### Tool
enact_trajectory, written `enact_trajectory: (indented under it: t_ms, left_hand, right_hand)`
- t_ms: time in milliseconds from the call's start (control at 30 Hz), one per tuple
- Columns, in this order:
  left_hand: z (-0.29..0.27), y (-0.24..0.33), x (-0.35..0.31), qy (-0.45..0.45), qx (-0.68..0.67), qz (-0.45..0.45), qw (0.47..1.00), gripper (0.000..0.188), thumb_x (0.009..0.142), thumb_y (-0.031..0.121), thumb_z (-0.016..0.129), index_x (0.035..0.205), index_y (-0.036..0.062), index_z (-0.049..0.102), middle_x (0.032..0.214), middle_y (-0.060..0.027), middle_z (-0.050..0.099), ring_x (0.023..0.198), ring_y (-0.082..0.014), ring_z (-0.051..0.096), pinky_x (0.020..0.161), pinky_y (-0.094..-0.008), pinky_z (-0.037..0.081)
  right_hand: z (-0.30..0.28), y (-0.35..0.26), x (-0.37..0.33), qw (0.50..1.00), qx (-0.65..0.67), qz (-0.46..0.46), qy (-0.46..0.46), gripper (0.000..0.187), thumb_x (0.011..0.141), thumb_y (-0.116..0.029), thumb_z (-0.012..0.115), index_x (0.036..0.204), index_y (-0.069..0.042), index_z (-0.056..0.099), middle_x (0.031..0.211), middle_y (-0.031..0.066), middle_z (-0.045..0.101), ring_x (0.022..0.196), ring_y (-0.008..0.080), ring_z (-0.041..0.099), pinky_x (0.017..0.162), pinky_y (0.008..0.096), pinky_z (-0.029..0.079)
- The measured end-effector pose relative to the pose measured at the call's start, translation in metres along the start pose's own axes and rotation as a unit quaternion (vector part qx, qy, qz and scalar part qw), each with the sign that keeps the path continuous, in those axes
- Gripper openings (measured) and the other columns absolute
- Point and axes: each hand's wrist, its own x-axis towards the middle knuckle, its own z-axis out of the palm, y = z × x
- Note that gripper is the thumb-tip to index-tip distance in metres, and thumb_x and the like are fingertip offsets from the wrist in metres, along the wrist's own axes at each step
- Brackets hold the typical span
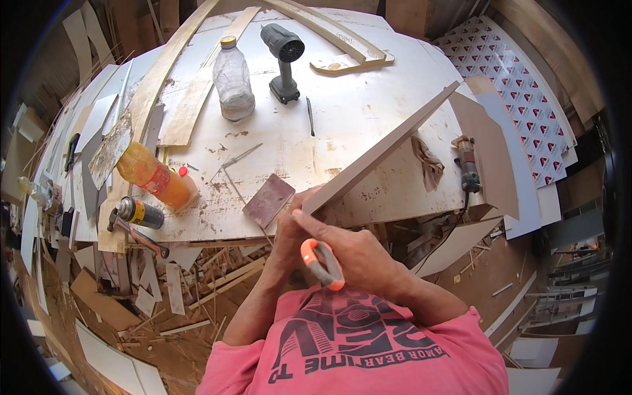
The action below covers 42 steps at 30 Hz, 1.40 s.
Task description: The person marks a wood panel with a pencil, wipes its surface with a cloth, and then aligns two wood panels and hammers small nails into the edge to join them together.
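Observation:
A long, narrow brown board (388,145) slants from my hands toward the far right of the worktable (289,158). My left hand (289,224) is closed around its near end. In my right hand (352,247), the fingers are wrapped round a tool with an orange-and-grey loop handle (322,264); its working end is hidden by my hands. A dark red, square piece that looks like sandpaper (268,201) lies just beyond my left hand. Beside it runs a thin metal rod (235,185).
Across the table stand a plastic bottle (234,85), a cordless drill (284,62) and a bottle of orange liquid (158,176). A spray can (139,214) and hammer (141,237) lie at left. A corded power tool (468,164) and cloth (428,163) are at right. Wood scraps (224,289) cover the floor.

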Motion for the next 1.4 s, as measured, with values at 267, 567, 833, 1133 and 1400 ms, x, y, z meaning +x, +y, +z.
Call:
enact_trajectory:
  t_ms: [267, 567, 833, 1133, 1400]
  left_hand:
    - [0.001, 0.013, 0.003, 0.025, 0.062, -0.050, 0.996, 0.034, 0.089, 0.019, 0.065, 0.119, 0.0054, 0.057, 0.106, -0.0107, 0.064, 0.100, -0.0168, 0.060, 0.086, -0.0325, 0.048]
    - [0.002, -0.012, 0.001, 0.001, 0.020, 0.094, 0.995, 0.036, 0.088, 0.005, 0.065, 0.122, 0.0050, 0.052, 0.110, -0.0075, 0.061, 0.098, -0.0146, 0.059, 0.083, -0.0275, 0.048]
    - [0.005, 0.010, 0.002, -0.016, 0.065, -0.049, 0.997, 0.038, 0.090, 0.006, 0.062, 0.126, 0.0064, 0.051, 0.115, -0.0131, 0.062, 0.100, -0.0220, 0.064, 0.083, -0.0341, 0.052]
    - [-0.011, 0.009, -0.010, 0.029, 0.066, -0.045, 0.996, 0.044, 0.087, 0.004, 0.062, 0.129, 0.0091, 0.051, 0.115, -0.0082, 0.062, 0.103, -0.0175, 0.059, 0.091, -0.0310, 0.046]
    - [0.029, 0.018, -0.004, 0.201, 0.225, 0.237, 0.923, 0.055, 0.079, 0.002, 0.064, 0.129, 0.0169, 0.049, 0.114, -0.0138, 0.054, 0.092, -0.0325, 0.062, 0.081, -0.0394, 0.050]
  right_hand:
    - [-0.055, 0.025, 0.013, 0.952, 0.039, 0.261, 0.154, 0.051, 0.090, -0.010, 0.051, 0.140, -0.011, 0.041, 0.095, 0.0218, 0.064, 0.083, 0.0369, 0.064, 0.067, 0.0403, 0.053]
    - [0.019, -0.019, 0.000, 0.997, 0.052, -0.045, 0.024, 0.063, 0.086, -0.012, 0.058, 0.145, -0.015, 0.035, 0.092, 0.0118, 0.064, 0.071, 0.0303, 0.065, 0.062, 0.0383, 0.054]
    - [-0.042, 0.002, 0.000, 0.963, 0.215, 0.155, 0.042, 0.046, 0.097, -0.024, 0.054, 0.142, -0.016, 0.043, 0.077, 0.0029, 0.057, 0.051, 0.0078, 0.051, 0.051, 0.0237, 0.046]
    - [-0.085, 0.072, 0.023, 0.963, 0.132, 0.205, 0.115, 0.048, 0.096, -0.022, 0.050, 0.142, -0.010, 0.041, 0.074, 0.0080, 0.064, 0.046, 0.0098, 0.053, 0.040, 0.0255, 0.042]
    - [-0.141, 0.212, 0.043, 0.983, 0.000, -0.102, 0.152, 0.049, 0.099, -0.028, 0.039, 0.145, -0.013, 0.036, 0.077, 0.0082, 0.058, 0.066, 0.0143, 0.052, 0.067, 0.0304, 0.044]
